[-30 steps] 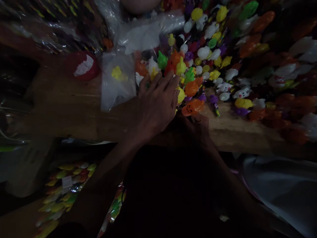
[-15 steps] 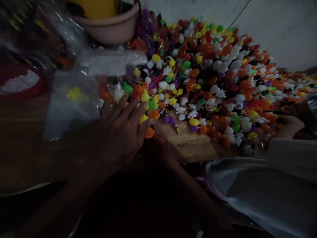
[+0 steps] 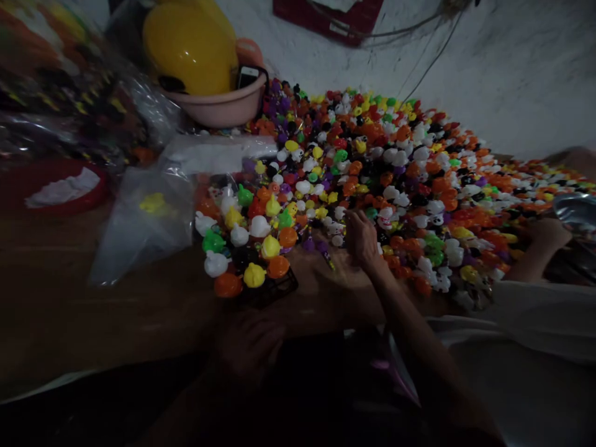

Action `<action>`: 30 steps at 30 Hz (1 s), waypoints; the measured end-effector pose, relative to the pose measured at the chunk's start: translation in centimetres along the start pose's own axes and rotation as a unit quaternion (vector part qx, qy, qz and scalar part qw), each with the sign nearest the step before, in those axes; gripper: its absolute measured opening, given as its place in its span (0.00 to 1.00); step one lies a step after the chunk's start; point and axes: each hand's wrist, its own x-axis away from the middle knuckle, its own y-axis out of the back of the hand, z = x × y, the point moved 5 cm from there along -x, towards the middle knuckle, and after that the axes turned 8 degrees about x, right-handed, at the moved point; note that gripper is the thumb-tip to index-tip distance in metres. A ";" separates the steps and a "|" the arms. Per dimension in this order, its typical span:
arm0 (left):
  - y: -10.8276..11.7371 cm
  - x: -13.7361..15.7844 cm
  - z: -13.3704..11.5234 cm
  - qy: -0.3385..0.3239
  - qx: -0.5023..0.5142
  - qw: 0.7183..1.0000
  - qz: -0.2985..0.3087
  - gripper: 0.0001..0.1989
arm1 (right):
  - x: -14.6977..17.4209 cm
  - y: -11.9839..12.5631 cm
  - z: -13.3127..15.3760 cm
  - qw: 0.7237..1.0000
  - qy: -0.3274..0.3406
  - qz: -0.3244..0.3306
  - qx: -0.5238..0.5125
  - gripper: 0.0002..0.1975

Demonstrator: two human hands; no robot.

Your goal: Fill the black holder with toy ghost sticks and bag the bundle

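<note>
My right hand [image 3: 362, 239] reaches to the near edge of a large heap of small plastic figure toys [image 3: 395, 186]. Its fingers are curled down among the figures, and what they hold, if anything, is hidden. My left hand [image 3: 254, 344] rests low in shadow at the table's front edge, fingers loosely extended, with nothing visible in it. Just beyond it, a black rack [image 3: 284, 284] carries rows of round-headed figures in orange, yellow, white and green. A purple figure on a patterned stick [image 3: 326, 253] lies on the wood between rack and heap.
A clear plastic bag [image 3: 139, 245] with a yellow piece lies left of the rack. Behind stand a pink basin [image 3: 223, 110] with a yellow helmet [image 3: 190, 49] and a phone [image 3: 248, 76]. A red dish [image 3: 60, 202] sits left. At right, another person's arm [image 3: 535, 245] reaches into the heap.
My left hand has drawn back from the racked figures to the table edge, uncovering them. My right hand has moved forward and right from the rack's side to the heap. The view has tilted up.
</note>
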 end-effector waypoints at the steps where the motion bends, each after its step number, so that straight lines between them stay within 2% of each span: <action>1: -0.7 0.6 0.9 0.026 -0.010 1.000 0.014 0.10 | -1.8 -0.4 -1.0 0.997 0.014 0.030 0.069 0.21; 3: -1.5 1.2 2.2 0.059 -0.031 0.997 0.036 0.13 | -4.8 -1.9 -2.5 0.978 0.037 0.091 0.184 0.24; 5: -1.8 1.3 2.9 0.071 -0.043 0.995 0.050 0.15 | -6.7 -3.5 -3.4 0.960 0.053 0.139 0.239 0.23; 8: -1.7 1.2 3.3 0.081 -0.040 0.994 0.059 0.15 | -7.9 -4.5 -3.2 0.959 0.073 0.153 0.229 0.19; 10: -1.7 1.2 3.4 0.091 -0.035 0.993 0.065 0.15 | -7.6 -3.3 -2.3 0.972 0.067 0.120 0.193 0.16; 13: -1.7 1.1 3.6 0.096 -0.024 0.992 0.073 0.14 | -4.9 0.0 0.3 0.986 0.039 0.067 0.145 0.17; 16: -1.6 1.1 3.9 0.093 -0.021 0.994 0.060 0.12 | 0.3 2.6 3.5 0.993 0.038 0.044 0.100 0.19; 18: -1.6 1.2 4.2 0.097 -0.018 0.993 0.056 0.12 | 4.4 2.7 5.0 0.994 0.038 0.066 0.077 0.17; 21: -1.7 1.3 4.5 0.121 -0.027 0.989 0.078 0.14 | 9.1 0.9 6.0 0.993 0.026 0.112 0.037 0.18; 25: -1.8 0.7 3.9 0.098 -0.061 0.989 0.095 0.16 | 11.1 -0.4 6.0 0.994 -0.001 0.105 0.030 0.19; 30: -1.7 -0.2 3.3 0.077 -0.098 0.990 0.062 0.15 | 11.9 1.7 5.6 0.995 -0.008 0.082 0.063 0.21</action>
